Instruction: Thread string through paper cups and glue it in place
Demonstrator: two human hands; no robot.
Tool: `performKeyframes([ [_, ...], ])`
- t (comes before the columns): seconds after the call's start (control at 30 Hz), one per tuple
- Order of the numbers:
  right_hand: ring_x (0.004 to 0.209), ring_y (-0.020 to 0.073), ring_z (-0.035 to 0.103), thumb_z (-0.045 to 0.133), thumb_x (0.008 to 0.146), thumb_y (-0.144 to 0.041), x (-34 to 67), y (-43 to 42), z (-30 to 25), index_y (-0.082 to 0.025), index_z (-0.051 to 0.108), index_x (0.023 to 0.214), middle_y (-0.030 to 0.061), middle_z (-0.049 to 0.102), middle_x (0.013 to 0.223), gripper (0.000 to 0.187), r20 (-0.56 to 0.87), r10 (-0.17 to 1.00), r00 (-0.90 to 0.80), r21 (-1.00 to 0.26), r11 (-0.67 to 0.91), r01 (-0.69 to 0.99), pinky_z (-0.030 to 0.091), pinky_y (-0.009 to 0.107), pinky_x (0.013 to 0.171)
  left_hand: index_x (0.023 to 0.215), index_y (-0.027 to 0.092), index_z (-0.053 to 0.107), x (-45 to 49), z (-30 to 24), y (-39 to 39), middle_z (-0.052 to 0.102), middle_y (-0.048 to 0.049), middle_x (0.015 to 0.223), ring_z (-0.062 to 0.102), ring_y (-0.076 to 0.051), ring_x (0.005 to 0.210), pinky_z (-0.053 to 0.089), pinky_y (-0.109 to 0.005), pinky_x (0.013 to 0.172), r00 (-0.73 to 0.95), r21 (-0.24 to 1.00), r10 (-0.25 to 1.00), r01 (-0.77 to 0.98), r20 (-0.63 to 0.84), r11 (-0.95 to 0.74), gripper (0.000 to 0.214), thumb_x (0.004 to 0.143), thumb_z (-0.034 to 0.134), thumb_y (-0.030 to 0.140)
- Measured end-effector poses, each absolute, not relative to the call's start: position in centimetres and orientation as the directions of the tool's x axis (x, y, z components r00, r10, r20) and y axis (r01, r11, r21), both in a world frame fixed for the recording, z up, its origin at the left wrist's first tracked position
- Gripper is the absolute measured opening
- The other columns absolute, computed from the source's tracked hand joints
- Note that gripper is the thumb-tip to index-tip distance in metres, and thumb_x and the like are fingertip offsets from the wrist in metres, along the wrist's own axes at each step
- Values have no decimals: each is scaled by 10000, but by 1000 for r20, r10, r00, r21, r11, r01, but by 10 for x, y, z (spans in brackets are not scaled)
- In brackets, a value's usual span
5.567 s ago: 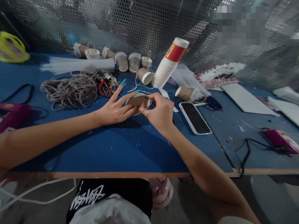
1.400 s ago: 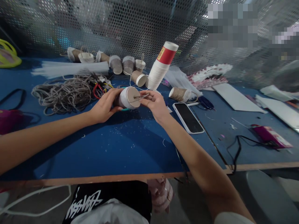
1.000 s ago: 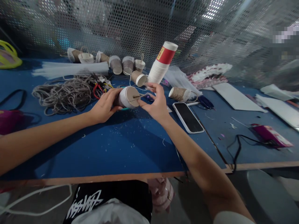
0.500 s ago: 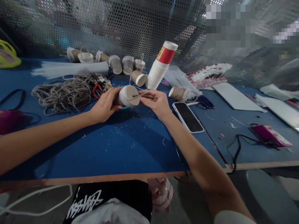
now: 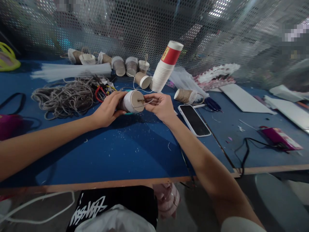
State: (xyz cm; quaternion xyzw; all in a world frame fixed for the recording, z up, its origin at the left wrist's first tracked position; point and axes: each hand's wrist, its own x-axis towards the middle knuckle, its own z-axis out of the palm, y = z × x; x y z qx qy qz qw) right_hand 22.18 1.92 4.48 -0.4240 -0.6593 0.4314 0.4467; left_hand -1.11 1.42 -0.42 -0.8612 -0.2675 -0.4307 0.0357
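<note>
My left hand (image 5: 107, 109) is wrapped round a paper cup (image 5: 132, 101) lying on its side, with its brown bottom facing right. A thin cord (image 5: 147, 103) comes out of the middle of that bottom. My right hand (image 5: 159, 105) pinches this cord just beside the cup, fingers closed. Both hands hover just above the blue table (image 5: 125, 148), near its middle.
A pile of grey cord (image 5: 65, 96) lies to the left, beside red and coloured tools (image 5: 102, 91). Several wrapped cups (image 5: 125, 66) line the back. A leaning stack of white cups (image 5: 165, 67), another wrapped cup (image 5: 184, 95), a phone (image 5: 194, 120) and a magenta glue gun with black cable (image 5: 280, 141) lie to the right.
Over the last seconds the cup has turned so that its bottom faces right. My right hand opened, then closed again on the cord at the cup's bottom.
</note>
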Motion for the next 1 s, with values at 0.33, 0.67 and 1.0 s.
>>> performKeyframes([
  [0.33,648,158,651,898,414,-396,218,16,43,-168,691,705,16,706,689,424,258,952,-166,-946,283,157,577,343,654,1417,145,345,-12,-6,11,543,-184,1278,541,-302,1194,479,-477,970,508,106,409,523,759,-846,573,957,477,460],
  [0.67,677,176,666,886,444,-346,219,13,47,-151,703,762,32,712,717,415,245,953,-176,-945,275,178,585,377,704,1425,157,333,-12,-5,10,530,-178,1288,529,-305,1199,466,-481,976,505,118,415,519,756,-846,576,952,490,445],
  [1.0,858,220,714,828,542,-317,222,18,42,-153,729,924,81,754,934,428,230,926,-301,-942,289,170,591,399,829,1429,151,316,-12,-5,8,538,-194,1270,538,-305,1192,478,-496,970,507,91,401,530,763,-843,572,961,465,444],
])
